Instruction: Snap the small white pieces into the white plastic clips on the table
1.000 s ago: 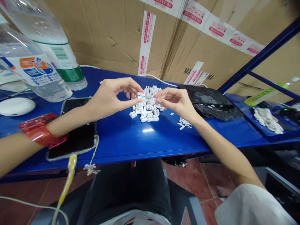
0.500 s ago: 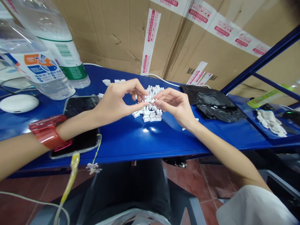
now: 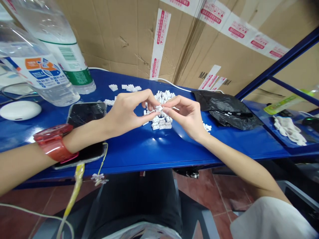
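Between my two hands is a small white plastic piece (image 3: 159, 108), partly covered by the fingertips. My left hand (image 3: 132, 108) pinches it from the left with thumb and forefinger. From the right, the thumb and forefinger of my right hand (image 3: 185, 113) close on the same piece, and the fingertips of both hands nearly meet. Under and behind them lies a pile of white plastic pieces (image 3: 164, 96), with a row of joined pieces (image 3: 161, 124) at its front. More white pieces (image 3: 131, 87) lie behind my left hand, and small white bits (image 3: 206, 127) sit beside my right wrist.
A phone (image 3: 86, 152) with a yellow cable lies under my left forearm. Water bottles (image 3: 50, 78) and a white oval case (image 3: 20, 110) stand at the left. A black plastic bag (image 3: 229, 111) and white gloves (image 3: 290, 131) lie to the right. Cardboard boxes (image 3: 119, 36) back the blue table (image 3: 149, 152).
My left hand has shifted slightly down and right, uncovering more white pieces behind it. The held piece has turned between my fingers, and my right fingers have closed nearer the left ones.
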A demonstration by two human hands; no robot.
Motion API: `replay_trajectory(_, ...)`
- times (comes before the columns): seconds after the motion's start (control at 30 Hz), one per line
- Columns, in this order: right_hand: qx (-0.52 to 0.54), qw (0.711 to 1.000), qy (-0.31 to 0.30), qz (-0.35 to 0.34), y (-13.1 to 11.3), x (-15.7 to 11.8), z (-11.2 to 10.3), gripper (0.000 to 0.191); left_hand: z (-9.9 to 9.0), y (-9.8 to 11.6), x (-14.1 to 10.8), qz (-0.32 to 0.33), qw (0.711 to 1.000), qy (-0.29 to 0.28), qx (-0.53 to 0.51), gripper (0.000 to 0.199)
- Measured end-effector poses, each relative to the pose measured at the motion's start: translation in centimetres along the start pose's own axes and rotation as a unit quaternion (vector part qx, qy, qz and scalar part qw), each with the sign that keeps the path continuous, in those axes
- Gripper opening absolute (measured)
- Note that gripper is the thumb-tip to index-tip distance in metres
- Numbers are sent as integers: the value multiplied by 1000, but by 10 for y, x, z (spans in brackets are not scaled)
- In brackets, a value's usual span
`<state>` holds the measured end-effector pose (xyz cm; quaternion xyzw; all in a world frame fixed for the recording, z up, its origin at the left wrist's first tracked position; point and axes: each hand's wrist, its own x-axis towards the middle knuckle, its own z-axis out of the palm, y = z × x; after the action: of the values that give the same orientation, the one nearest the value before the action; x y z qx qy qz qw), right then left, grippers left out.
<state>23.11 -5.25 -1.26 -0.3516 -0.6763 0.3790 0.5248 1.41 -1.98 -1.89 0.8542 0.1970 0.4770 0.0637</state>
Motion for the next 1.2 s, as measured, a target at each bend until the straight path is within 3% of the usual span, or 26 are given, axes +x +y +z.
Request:
replay_trajectory(0.33,-10,1000,-19,21,-1,-1,0,39,-1,-4,-2,71,997,-17,40,2)
replay_trajectory(0.53,30,993,-86,75,-4,3,-5,42,-5,0,-3,18,998,-68,5,8)
replay_trajectory(0.83,32,988,-138,68,-3,7,-6,39,-1,-2,-3,35,997,-60,-16,4)
replay_trajectory(0.97,-114,973,-192,58,-8,22,-48,34,-6,-12,2,-10,999,-24,40,5)
replay_trajectory(1.1,-344,897,-260,101,-11,32,-108,25,-11,-27,4,-67,996,-14,58,10)
replay_trajectory(1.2,-389,867,-285,124,-5,33,-125,16,-9,-32,3,-97,995,-37,16,12)
